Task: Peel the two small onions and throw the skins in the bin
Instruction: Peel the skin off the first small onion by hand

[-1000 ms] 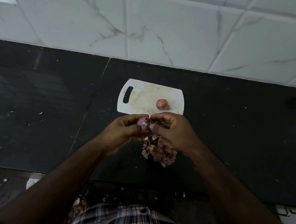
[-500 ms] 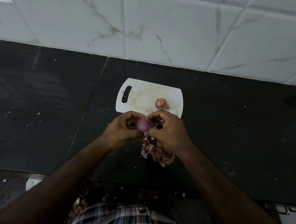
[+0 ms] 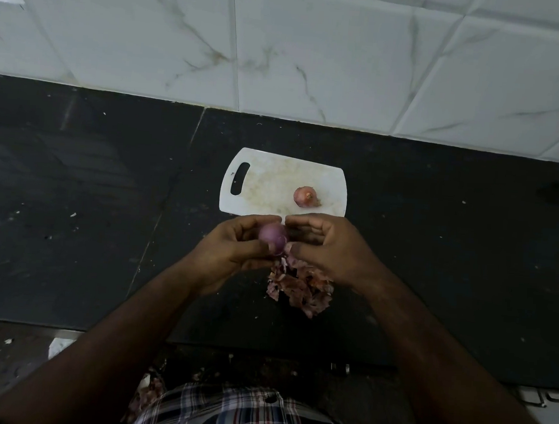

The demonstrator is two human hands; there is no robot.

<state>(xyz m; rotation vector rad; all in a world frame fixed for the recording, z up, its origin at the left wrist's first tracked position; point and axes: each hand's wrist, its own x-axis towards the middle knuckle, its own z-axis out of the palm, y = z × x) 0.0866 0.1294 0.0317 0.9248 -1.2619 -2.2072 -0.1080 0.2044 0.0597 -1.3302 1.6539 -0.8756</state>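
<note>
My left hand [image 3: 232, 250] grips a small purple onion [image 3: 271, 237] between thumb and fingers, just in front of the white cutting board [image 3: 267, 184]. My right hand [image 3: 328, 248] is against the onion's right side, its thumb and fingertips pinching at the skin near the onion's lower edge. A second small onion [image 3: 305, 197], with pinkish skin on it, lies on the right part of the board. A heap of peeled onion skins [image 3: 299, 287] lies on the dark counter below my hands.
The black stone counter [image 3: 73, 214] runs left and right, backed by a white tiled wall [image 3: 316, 49]. Its front edge is close to my body. No bin is in view.
The onion has turned in my left hand and shows more smooth purple surface. My right hand's fingers have shifted lower on it. The other onion and the skins have not moved.
</note>
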